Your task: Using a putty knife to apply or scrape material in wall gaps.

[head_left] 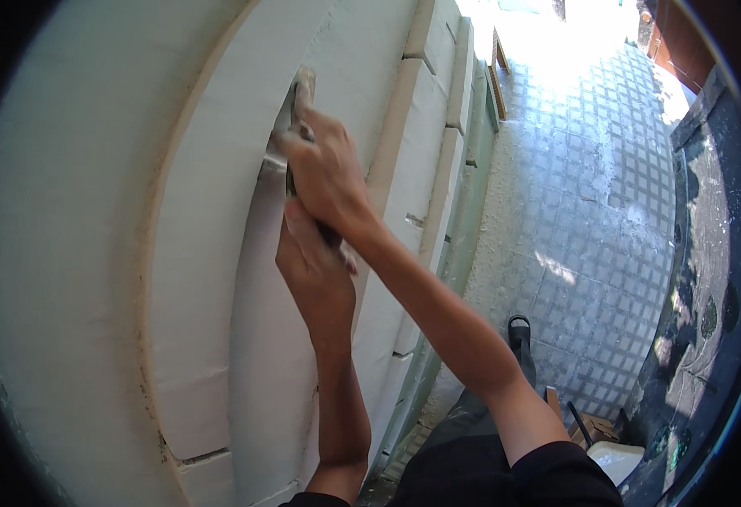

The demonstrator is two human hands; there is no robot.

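Note:
My right hand [328, 173] is closed around a dark, narrow hand tool [281, 127] and holds it against a pale slab [273, 329]. The right index finger stretches forward along the tool. Just below, my left hand [313, 258] is closed at the tool's rear end, touching the right hand. My fingers hide most of the tool, so its exact kind cannot be made out. The slab's smooth greyish surface has a curved edge running under the tool.
Stacked off-white blocks [417, 118] with stepped edges stand right of my hands. A large pale panel [66, 253] fills the left. Beyond the blocks lies a patterned tile floor [590, 194] with pale crumbs. A white container [617, 463] and dark sheeting [708, 279] are at right.

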